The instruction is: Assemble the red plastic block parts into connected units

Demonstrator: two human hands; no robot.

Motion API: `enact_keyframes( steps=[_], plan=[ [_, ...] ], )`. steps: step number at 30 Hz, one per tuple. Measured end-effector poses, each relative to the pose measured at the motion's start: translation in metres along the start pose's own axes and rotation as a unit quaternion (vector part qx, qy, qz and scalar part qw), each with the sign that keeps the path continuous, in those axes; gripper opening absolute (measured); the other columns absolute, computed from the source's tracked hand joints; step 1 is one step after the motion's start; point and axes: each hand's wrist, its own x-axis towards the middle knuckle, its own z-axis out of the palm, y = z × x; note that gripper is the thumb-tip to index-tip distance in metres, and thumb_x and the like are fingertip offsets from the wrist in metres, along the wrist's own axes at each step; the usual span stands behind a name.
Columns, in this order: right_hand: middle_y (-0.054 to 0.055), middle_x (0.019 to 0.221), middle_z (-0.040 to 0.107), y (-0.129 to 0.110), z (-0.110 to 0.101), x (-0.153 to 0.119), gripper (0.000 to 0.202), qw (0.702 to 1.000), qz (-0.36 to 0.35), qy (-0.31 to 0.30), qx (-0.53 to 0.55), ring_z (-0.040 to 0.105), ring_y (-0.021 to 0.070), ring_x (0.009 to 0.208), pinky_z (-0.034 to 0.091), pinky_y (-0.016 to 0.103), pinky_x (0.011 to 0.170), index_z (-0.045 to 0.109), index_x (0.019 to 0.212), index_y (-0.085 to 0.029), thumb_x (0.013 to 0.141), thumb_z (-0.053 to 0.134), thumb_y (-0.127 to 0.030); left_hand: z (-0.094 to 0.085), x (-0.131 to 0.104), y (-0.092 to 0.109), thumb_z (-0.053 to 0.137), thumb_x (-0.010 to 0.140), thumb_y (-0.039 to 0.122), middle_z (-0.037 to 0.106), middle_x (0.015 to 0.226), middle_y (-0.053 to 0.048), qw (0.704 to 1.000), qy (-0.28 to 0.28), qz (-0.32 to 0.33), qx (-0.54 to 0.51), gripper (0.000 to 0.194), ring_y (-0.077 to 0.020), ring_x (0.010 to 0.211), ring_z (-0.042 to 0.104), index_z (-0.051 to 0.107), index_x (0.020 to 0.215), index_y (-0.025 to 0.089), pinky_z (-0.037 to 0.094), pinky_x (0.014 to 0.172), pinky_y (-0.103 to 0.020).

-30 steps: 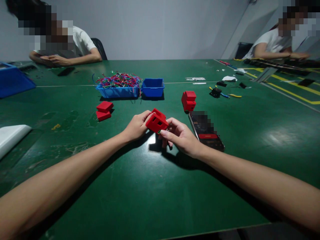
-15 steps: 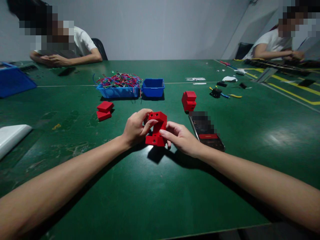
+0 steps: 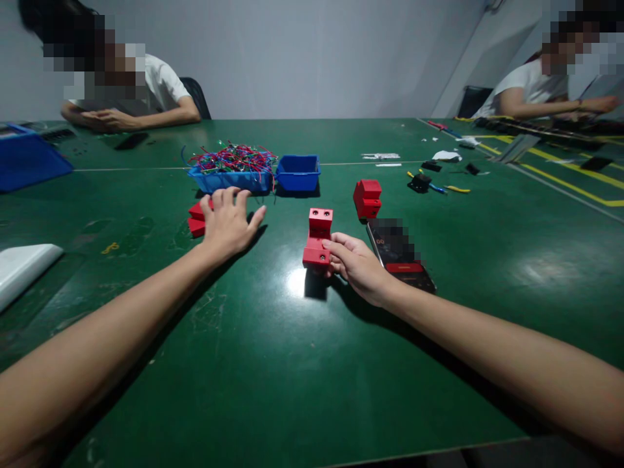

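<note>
Between the fingertips of my right hand (image 3: pixel 358 265) is a red block with a recessed middle (image 3: pixel 319 237), held just above the table with its shadow beneath. Two round holes show in its upper end and one in its lower end. My left hand (image 3: pixel 228 220) is spread out, palm down, at the flat red pieces (image 3: pixel 195 226), partly covering them; whether it touches them I cannot tell. A second red block (image 3: pixel 367 199) stands on the table beyond my right hand, near the top of a phone (image 3: pixel 400 257).
A blue bin of tangled wires (image 3: pixel 231 179) and a smaller blue bin (image 3: pixel 298 174) stand beyond my hands. Wire pieces and black parts (image 3: pixel 420 182) lie to the right. A white object (image 3: pixel 26 266) is at far left. Two people sit across the green table (image 3: pixel 312 377).
My left hand has let go of the red block and moved left to the flat red pieces, fingers spread. My right hand keeps the block, which has turned slightly.
</note>
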Motion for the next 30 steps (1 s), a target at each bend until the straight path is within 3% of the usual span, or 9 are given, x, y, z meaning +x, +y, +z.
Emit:
enact_keyframes(
  steps=[3, 5, 8, 12, 15, 19, 24, 28, 30],
  plan=[
    [-0.004, 0.065, 0.064, 0.001, -0.005, 0.002, 0.029, 1.0, -0.002, 0.002, 0.007, 0.059, 0.0103, 0.057, 0.044, 0.024, 0.053, 0.058, 0.081, -0.02, 0.078, 0.074, -0.043, 0.0, 0.009, -0.026, 0.046, 0.093, 0.056, 0.036, 0.155, -0.024, 0.998, -0.009, -0.06, 0.022, 0.065, -0.0492, 0.146, 0.024, 0.047, 0.136, 0.008, 0.01, 0.111, -0.077],
    [-0.004, 0.065, 0.064, 0.001, -0.007, 0.003, 0.029, 1.0, -0.003, 0.0, 0.009, 0.059, 0.01, 0.057, 0.044, 0.024, 0.053, 0.059, 0.08, -0.019, 0.078, 0.075, -0.043, -0.002, 0.012, -0.038, 0.049, 0.091, 0.055, 0.03, 0.158, -0.026, 0.993, -0.038, -0.104, 0.027, 0.07, -0.0545, 0.147, 0.017, 0.043, 0.14, 0.006, 0.01, 0.106, -0.083],
    [-0.004, 0.066, 0.065, 0.002, -0.008, 0.003, 0.029, 1.0, -0.002, -0.002, 0.016, 0.059, 0.0096, 0.056, 0.044, 0.024, 0.053, 0.059, 0.081, -0.019, 0.077, 0.076, -0.043, -0.004, 0.015, -0.045, 0.051, 0.087, 0.06, 0.045, 0.147, -0.028, 0.972, -0.121, -0.2, 0.005, 0.073, -0.0574, 0.134, 0.041, 0.05, 0.136, 0.005, 0.034, 0.093, -0.078],
    [-0.004, 0.065, 0.065, 0.002, -0.004, 0.002, 0.029, 1.0, -0.001, -0.002, 0.017, 0.059, 0.0093, 0.055, 0.044, 0.023, 0.052, 0.06, 0.081, -0.019, 0.077, 0.076, -0.043, -0.003, 0.016, -0.047, 0.047, 0.091, 0.055, 0.051, 0.138, -0.033, 0.976, -0.133, -0.169, 0.015, 0.073, -0.0567, 0.125, 0.05, 0.051, 0.134, -0.003, 0.042, 0.092, -0.072],
    [-0.004, 0.065, 0.065, 0.001, 0.0, 0.001, 0.029, 1.0, 0.0, 0.002, 0.014, 0.059, 0.0097, 0.055, 0.044, 0.024, 0.052, 0.059, 0.081, -0.019, 0.078, 0.075, -0.042, -0.002, 0.015, -0.049, 0.047, 0.093, 0.052, 0.053, 0.141, -0.025, 0.982, -0.124, -0.142, 0.015, 0.067, -0.0481, 0.127, 0.054, 0.05, 0.139, 0.003, 0.043, 0.1, -0.064],
    [-0.003, 0.066, 0.065, -0.001, 0.005, 0.002, 0.026, 1.0, 0.003, 0.01, 0.015, 0.059, 0.0101, 0.056, 0.044, 0.023, 0.052, 0.059, 0.082, -0.019, 0.079, 0.074, -0.04, -0.002, 0.012, -0.043, 0.043, 0.095, 0.05, 0.05, 0.149, -0.021, 0.988, -0.139, -0.066, 0.025, 0.063, -0.0413, 0.126, 0.057, 0.05, 0.142, 0.009, 0.047, 0.101, -0.055],
    [-0.003, 0.067, 0.065, 0.001, 0.007, 0.004, 0.023, 0.999, 0.001, 0.044, 0.019, 0.058, 0.0098, 0.055, 0.044, 0.023, 0.051, 0.061, 0.087, -0.019, 0.081, 0.071, -0.039, -0.002, -0.005, -0.006, 0.045, 0.095, 0.049, 0.052, 0.149, -0.018, 0.984, -0.144, 0.101, -0.021, 0.06, -0.0341, 0.131, 0.057, 0.05, 0.142, 0.012, 0.049, 0.104, -0.048],
    [-0.005, 0.064, 0.063, 0.004, 0.008, 0.004, 0.025, 0.995, -0.022, 0.092, 0.031, 0.055, 0.0099, 0.054, 0.043, 0.022, 0.05, 0.061, 0.09, -0.02, 0.078, 0.072, -0.039, 0.0, -0.021, 0.019, 0.047, 0.097, 0.037, 0.061, 0.142, -0.011, 0.928, -0.128, 0.312, -0.157, 0.043, -0.0233, 0.125, 0.063, 0.054, 0.136, 0.02, 0.05, 0.097, -0.038],
    [-0.005, 0.065, 0.063, 0.004, 0.008, 0.004, 0.025, 0.993, -0.028, 0.107, 0.032, 0.055, 0.0105, 0.055, 0.044, 0.022, 0.05, 0.061, 0.09, -0.021, 0.077, 0.072, -0.038, -0.001, -0.024, 0.024, 0.05, 0.097, 0.035, 0.063, 0.139, -0.011, 0.921, -0.098, 0.335, -0.172, 0.04, -0.0232, 0.122, 0.064, 0.055, 0.134, 0.022, 0.048, 0.097, -0.039]
  ],
)
